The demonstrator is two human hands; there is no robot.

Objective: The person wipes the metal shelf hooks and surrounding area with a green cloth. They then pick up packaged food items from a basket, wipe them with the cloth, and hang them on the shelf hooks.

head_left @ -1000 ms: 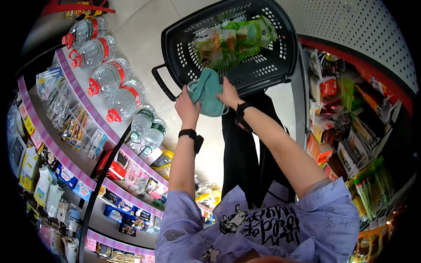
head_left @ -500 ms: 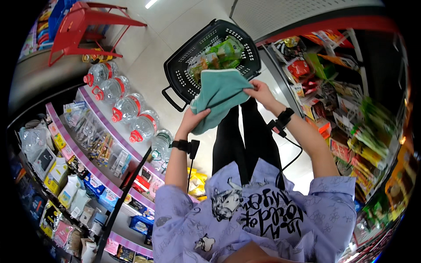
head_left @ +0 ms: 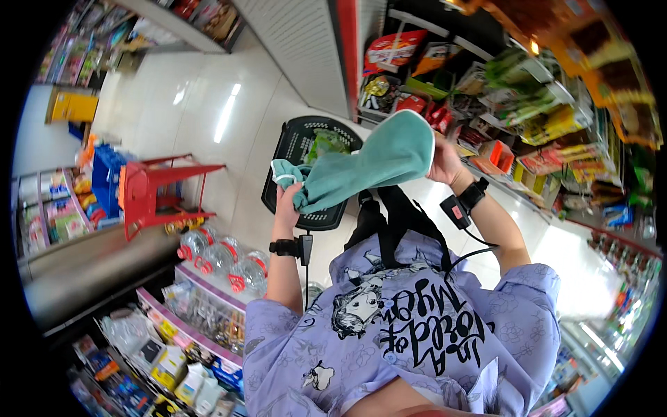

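Note:
A green cloth (head_left: 368,167) with pale edging stretches between my two hands. On its left end, bunched into folds, my left hand (head_left: 286,206) is closed. At the other end my right hand (head_left: 445,161) grips the edge, and the cloth bulges up broad and smooth beside it; some of those fingers are hidden behind the fabric. Below the cloth, on the floor, stands a black plastic basket (head_left: 281,149) with perforated sides. Green packages (head_left: 326,142) lie inside it, partly covered by the cloth.
Red stool (head_left: 167,184) and large water bottles (head_left: 221,256) stand on the left. Shelves of small packaged goods (head_left: 184,365) run along the lower left. Packed snack shelves (head_left: 500,153) rise on the right, beside a perforated grey panel (head_left: 295,45).
My right hand has moved right and my left hand slightly left, spreading the cloth wider. Its left end is now bunched. The view has shifted, showing more of the aisle ahead.

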